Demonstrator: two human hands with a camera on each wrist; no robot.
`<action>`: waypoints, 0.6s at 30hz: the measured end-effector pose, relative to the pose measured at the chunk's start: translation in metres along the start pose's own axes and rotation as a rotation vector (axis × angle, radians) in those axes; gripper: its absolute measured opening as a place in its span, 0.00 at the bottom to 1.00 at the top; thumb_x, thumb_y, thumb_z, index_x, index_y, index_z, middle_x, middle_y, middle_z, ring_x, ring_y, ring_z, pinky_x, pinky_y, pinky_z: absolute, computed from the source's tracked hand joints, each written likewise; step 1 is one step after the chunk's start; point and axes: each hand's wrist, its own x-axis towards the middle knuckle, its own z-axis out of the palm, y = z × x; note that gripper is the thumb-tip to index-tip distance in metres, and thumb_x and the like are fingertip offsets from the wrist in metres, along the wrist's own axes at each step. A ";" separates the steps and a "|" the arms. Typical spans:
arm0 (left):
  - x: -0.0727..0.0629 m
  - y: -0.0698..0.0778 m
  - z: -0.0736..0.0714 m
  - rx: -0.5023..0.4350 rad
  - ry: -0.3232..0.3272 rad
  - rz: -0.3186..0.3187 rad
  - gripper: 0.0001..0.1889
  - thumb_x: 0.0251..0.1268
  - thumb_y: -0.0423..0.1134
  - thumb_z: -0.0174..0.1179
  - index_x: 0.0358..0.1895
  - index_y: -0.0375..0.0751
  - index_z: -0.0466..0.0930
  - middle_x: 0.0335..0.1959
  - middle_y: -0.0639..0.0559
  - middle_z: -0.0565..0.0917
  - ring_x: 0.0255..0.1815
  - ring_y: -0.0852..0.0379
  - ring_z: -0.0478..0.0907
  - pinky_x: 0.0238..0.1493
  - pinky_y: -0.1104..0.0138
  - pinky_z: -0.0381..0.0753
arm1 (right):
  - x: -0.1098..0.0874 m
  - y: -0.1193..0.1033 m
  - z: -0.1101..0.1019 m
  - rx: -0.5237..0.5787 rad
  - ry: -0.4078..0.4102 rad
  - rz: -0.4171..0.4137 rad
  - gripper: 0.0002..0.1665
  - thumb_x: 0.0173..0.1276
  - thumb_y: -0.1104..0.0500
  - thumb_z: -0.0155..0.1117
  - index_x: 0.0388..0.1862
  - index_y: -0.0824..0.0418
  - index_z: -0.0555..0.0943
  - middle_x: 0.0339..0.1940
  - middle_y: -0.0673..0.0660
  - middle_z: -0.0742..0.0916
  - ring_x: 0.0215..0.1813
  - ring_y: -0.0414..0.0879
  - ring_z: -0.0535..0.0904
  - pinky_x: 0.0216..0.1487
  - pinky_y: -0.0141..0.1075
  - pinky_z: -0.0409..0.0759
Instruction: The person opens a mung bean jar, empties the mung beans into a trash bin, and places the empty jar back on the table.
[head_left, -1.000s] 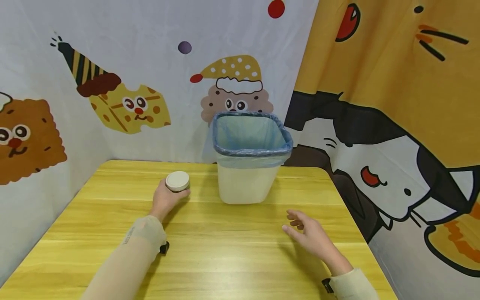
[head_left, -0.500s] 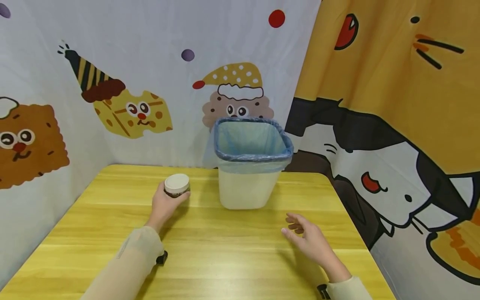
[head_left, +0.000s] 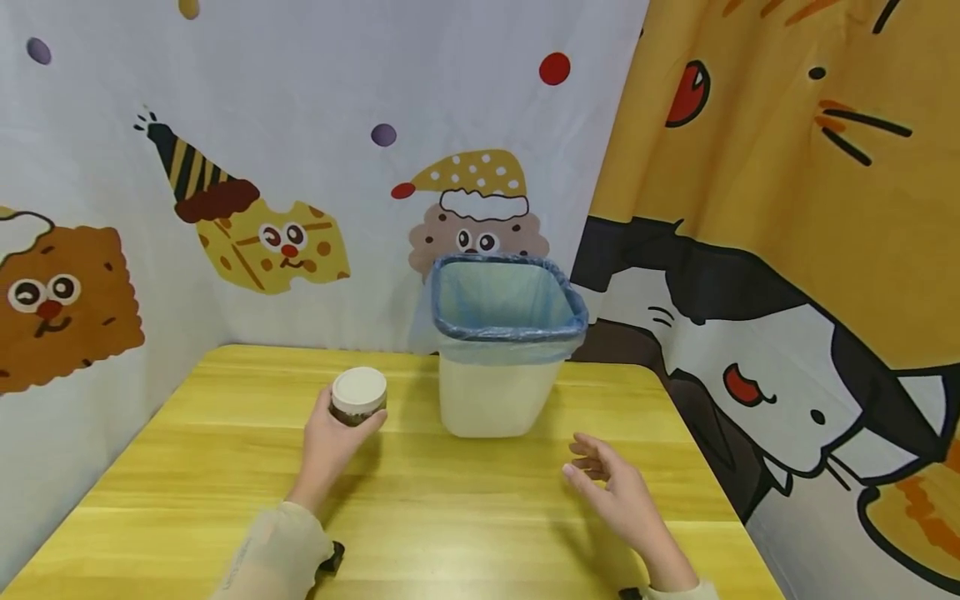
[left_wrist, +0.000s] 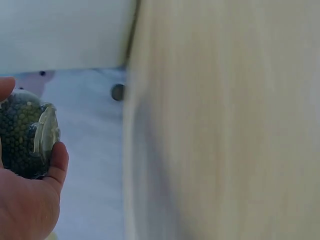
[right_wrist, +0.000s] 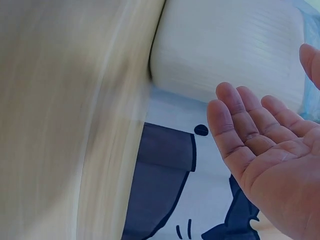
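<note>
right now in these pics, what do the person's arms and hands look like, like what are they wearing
Both arms wear pale beige long sleeves: the left sleeve carries faint small lettering, too blurred to read, and only the cuff of the right sleeve shows. A small black piece sits at the left cuff and another at the right. The left hand and right hand wear no gloves.

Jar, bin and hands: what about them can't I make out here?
Jar, left wrist view: cut off by the left edge.
Bin, head view: its front wall hides the bottom inside.
Left hand, head view: the jar hides parts of the fingers.
Right hand, right wrist view: cut off by the right edge.
</note>
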 end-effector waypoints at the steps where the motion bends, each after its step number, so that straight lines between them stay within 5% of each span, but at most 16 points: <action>1: -0.004 0.003 0.001 -0.005 0.002 -0.002 0.53 0.60 0.57 0.79 0.83 0.45 0.59 0.77 0.38 0.72 0.77 0.37 0.70 0.74 0.36 0.73 | 0.000 -0.001 0.001 0.008 0.003 0.002 0.35 0.77 0.44 0.70 0.77 0.54 0.75 0.66 0.55 0.88 0.60 0.48 0.87 0.59 0.33 0.86; 11: -0.036 0.025 0.015 -0.081 -0.019 0.024 0.51 0.58 0.54 0.82 0.81 0.45 0.62 0.74 0.41 0.75 0.76 0.41 0.74 0.73 0.41 0.77 | -0.006 -0.010 0.007 0.090 0.019 0.042 0.33 0.76 0.41 0.70 0.76 0.48 0.76 0.66 0.51 0.88 0.60 0.41 0.86 0.59 0.32 0.85; 18: -0.050 0.035 0.020 -0.123 -0.046 0.025 0.51 0.57 0.52 0.83 0.81 0.46 0.63 0.74 0.42 0.76 0.75 0.42 0.75 0.72 0.44 0.78 | -0.003 -0.018 0.013 0.148 0.012 -0.014 0.32 0.78 0.46 0.70 0.76 0.51 0.76 0.66 0.53 0.87 0.60 0.42 0.87 0.60 0.32 0.85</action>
